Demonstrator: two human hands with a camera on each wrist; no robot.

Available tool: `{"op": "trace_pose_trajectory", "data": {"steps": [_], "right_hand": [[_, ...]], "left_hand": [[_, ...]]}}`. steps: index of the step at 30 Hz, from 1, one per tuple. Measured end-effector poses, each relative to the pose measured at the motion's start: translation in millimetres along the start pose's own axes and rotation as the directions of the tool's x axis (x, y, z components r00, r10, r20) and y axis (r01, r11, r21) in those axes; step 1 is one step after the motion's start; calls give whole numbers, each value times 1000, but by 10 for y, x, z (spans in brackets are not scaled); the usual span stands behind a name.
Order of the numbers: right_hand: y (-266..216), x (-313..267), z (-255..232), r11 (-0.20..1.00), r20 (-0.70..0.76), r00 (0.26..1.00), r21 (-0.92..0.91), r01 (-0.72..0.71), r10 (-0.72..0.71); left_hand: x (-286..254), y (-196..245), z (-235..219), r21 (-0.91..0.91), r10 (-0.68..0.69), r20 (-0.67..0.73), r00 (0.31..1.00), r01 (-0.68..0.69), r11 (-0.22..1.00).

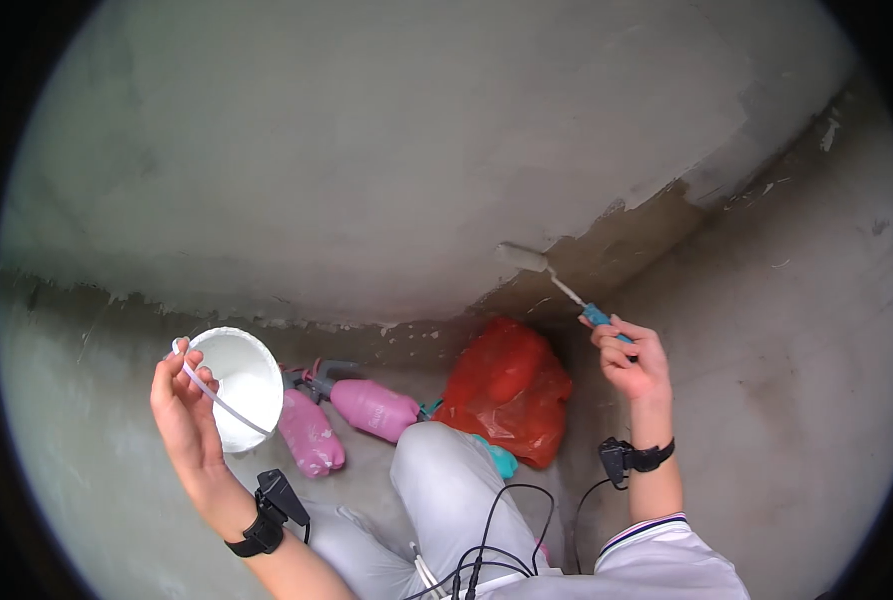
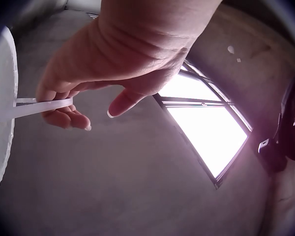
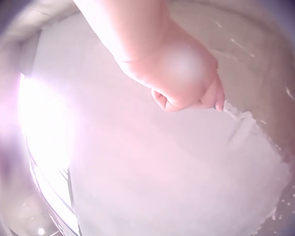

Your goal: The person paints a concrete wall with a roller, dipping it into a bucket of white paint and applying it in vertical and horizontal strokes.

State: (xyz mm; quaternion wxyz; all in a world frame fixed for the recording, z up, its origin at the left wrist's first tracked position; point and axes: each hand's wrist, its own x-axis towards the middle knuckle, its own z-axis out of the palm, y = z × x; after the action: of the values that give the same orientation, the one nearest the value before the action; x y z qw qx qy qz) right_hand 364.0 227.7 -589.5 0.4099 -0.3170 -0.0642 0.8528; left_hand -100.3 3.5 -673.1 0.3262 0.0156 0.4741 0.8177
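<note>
My left hand (image 1: pixel 189 420) holds a white bucket (image 1: pixel 235 350) by its thin white handle (image 1: pixel 225 404), which passes over the curled fingers in the left wrist view. White residue coats the bucket's inside. In the head view, my right hand (image 1: pixel 635 362) grips the blue handle (image 1: pixel 596 316) of a small paint roller (image 1: pixel 522 257). The roller's pale sleeve lies over the wall (image 1: pixel 367 150), where its light coat meets a bare brown strip (image 1: pixel 607 245). From the right wrist, the roller (image 3: pixel 243 123) shows only in part beyond the hand and glare blurs it.
Between the arms, a red plastic bag (image 1: pixel 507 390) sits by the wall's foot, with two pink spray bottles (image 1: pixel 375 410) lying left of it. My bent knee (image 1: pixel 442 465) is close to them. Another wall (image 1: pixel 777 330) rises at the right. Black cables (image 1: pixel 487 550) cross my lap.
</note>
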Motion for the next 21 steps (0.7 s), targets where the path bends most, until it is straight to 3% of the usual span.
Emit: {"op": "trace_pose_trajectory", "data": {"steps": [4,10,16,19,21], "right_hand": [[-115,-645,443,978,85,977,-58,199,-194],[-133,-1066,796,936,190,933,-123,331,-305],[-25,-975,564,937,161,950,-185,297,-269],[32,-732,144,885,19,938,-326,333,-347],[85,-499,-54,920,-9,955,-272,283,-297]], "left_hand": [[8,-27,-5,-32,2,28,1000,-1,999],[99,-80,-84,-37,-14,39,999,16,999],[92,-65,-79,-33,-27,28,999,28,999],[146,-63,-113,-39,-41,36,998,43,998],[194,-84,-148,-51,-45,37,998,47,998]]}}
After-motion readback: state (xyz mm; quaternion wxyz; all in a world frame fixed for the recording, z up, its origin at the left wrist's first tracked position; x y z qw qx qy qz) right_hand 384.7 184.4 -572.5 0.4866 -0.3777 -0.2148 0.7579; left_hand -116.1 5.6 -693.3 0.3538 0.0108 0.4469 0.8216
